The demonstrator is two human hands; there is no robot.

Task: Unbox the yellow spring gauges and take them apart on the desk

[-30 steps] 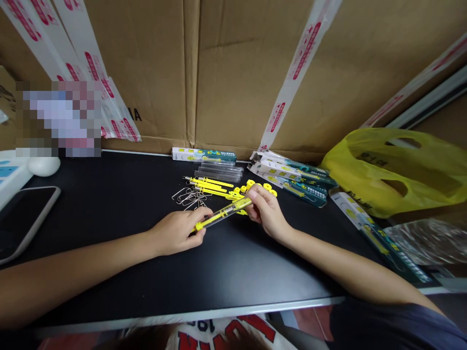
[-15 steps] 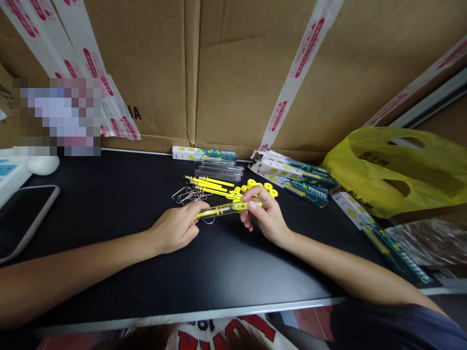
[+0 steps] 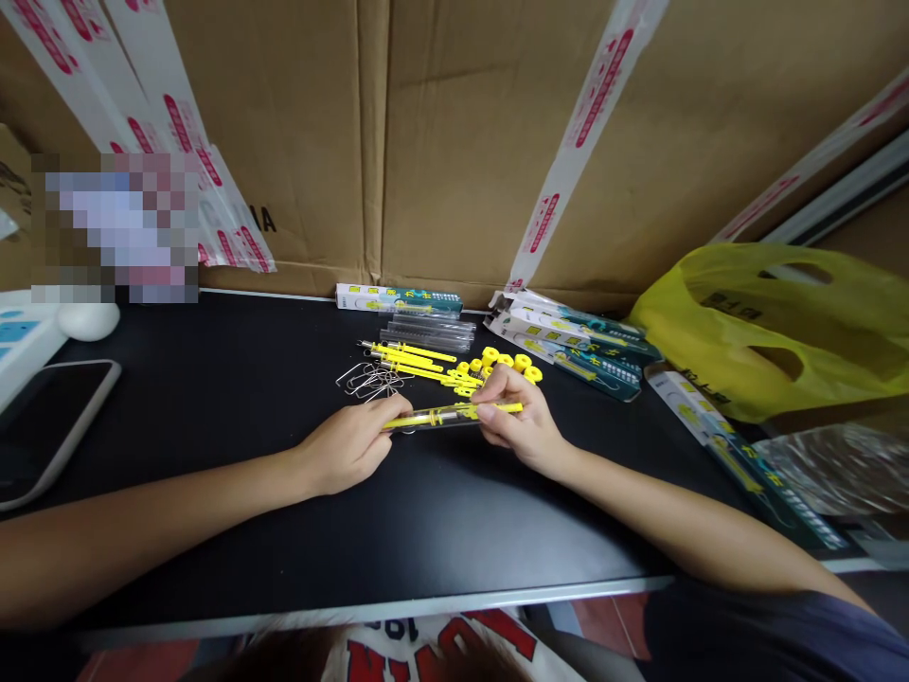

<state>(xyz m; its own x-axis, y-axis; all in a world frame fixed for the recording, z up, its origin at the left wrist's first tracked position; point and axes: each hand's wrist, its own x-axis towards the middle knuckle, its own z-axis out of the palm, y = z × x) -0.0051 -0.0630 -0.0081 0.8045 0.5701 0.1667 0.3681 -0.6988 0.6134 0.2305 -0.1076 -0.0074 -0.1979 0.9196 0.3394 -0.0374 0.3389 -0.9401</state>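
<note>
My left hand [image 3: 353,443] is closed around the left end of a tubular spring scale [image 3: 433,418], a clear tube with yellow parts and a metal spring inside. At the tube's right end, my right hand [image 3: 522,414] pinches it between thumb and fingers. A yellow end piece sticks out past the right fingertips. The scale lies nearly level just above the table. Behind it are wire hooks [image 3: 370,381], yellow rods with springs [image 3: 408,360], clear tubes [image 3: 427,333] and small yellow caps [image 3: 522,364]. Part of the scale's left end is hidden in my left hand.
Printed boxes [image 3: 568,332] lie at the back right, and another box [image 3: 398,298] lies behind the tubes. A yellow plastic bag [image 3: 767,332] and a further box [image 3: 745,464] are on the right. A phone [image 3: 49,426] lies left. Cardboard [image 3: 454,142] stands behind the black table [image 3: 426,530].
My right fingers have shifted on the scale and closed more tightly. Its yellow end piece now shows beyond them. The scale sits slightly lower at the right, while my left hand keeps its hold.
</note>
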